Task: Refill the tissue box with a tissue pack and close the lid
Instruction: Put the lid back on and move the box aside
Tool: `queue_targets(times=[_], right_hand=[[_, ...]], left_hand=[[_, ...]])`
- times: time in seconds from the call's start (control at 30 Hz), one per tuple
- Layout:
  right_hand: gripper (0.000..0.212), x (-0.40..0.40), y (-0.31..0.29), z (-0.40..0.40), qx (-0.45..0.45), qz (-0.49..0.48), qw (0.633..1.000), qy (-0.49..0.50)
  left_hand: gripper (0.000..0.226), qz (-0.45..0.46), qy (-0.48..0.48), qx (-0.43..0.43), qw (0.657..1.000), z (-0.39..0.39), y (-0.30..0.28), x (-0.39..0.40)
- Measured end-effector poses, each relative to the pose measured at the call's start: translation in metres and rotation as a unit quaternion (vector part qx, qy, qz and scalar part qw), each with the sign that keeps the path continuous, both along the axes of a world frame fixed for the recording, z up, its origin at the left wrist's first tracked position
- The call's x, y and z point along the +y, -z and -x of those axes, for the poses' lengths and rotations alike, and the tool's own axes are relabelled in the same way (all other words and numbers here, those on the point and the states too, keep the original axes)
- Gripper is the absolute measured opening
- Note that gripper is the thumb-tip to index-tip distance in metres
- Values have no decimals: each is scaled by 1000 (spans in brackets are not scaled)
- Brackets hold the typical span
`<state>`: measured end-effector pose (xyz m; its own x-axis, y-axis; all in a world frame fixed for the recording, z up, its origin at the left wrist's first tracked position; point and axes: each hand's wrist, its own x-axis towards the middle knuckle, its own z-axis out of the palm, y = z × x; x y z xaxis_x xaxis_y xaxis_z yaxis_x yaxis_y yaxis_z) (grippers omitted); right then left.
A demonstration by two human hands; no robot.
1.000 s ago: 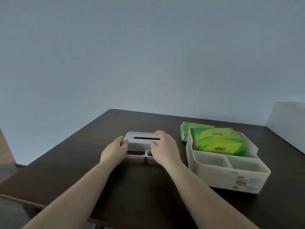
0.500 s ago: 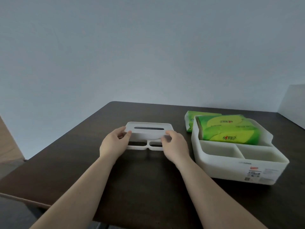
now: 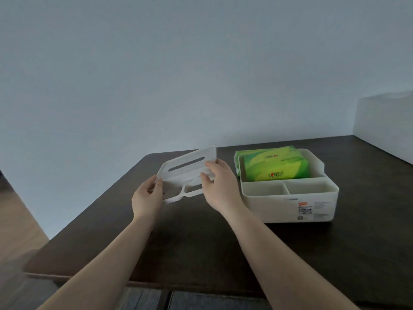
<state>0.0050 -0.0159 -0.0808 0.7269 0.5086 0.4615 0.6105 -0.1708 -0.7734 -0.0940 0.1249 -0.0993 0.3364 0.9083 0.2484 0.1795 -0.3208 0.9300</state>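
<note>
I hold the white lid with its long slot up off the dark table, tilted with its right end higher. My left hand pinches its lower left corner and my right hand grips its right side. To the right stands the open white tissue box, with a green tissue pack in its rear compartment and two small empty front compartments. A second green pack shows just behind the box's left rear corner.
A pale wall rises behind the table. A white block stands at the far right edge of the table. The table's left and near edges drop to a wooden floor.
The lid lay flat on the table under both hands; now both hands have lifted it and tilted it, right end up. The camera view has shifted, so the box appears farther right.
</note>
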Motion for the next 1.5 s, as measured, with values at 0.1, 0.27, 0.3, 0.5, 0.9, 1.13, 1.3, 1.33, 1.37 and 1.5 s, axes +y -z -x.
queue_targets(times=[0.1,0.27,0.3,0.5,0.9,1.13,1.3,1.33,1.37,1.5], right_hand=[[39,-23,-10,2,-24,-44,999,7],[34,-71,-25,-15,-50,-129,987,81],[33,-81,-26,-21,-51,-142,984,95],[36,-135,-21,-57,-37,-129,981,140],[35,-169,7,-83,-36,-140,971,191],[31,-174,16,-85,20,-162,969,188],[36,-172,17,-91,90,-153,971,161],[37,-170,18,-92,85,-139,973,163],[39,-168,20,-93,78,-127,975,165],[45,-165,20,-94,72,-105,979,160]], left_hand=[[24,-23,19,-23,999,0,-25,-22],[26,-19,75,-89,993,-21,-56,-66],[26,-19,89,-94,991,-27,-57,-77],[35,27,155,-135,978,-69,-55,-127],[40,33,208,-140,967,-103,-30,-154],[36,63,219,-156,961,-103,-13,-152],[15,41,211,-163,963,-101,-4,-150],[15,33,205,-167,964,-102,-3,-149],[15,24,199,-167,965,-103,-3,-149],[22,27,203,-161,966,-106,1,-144]])
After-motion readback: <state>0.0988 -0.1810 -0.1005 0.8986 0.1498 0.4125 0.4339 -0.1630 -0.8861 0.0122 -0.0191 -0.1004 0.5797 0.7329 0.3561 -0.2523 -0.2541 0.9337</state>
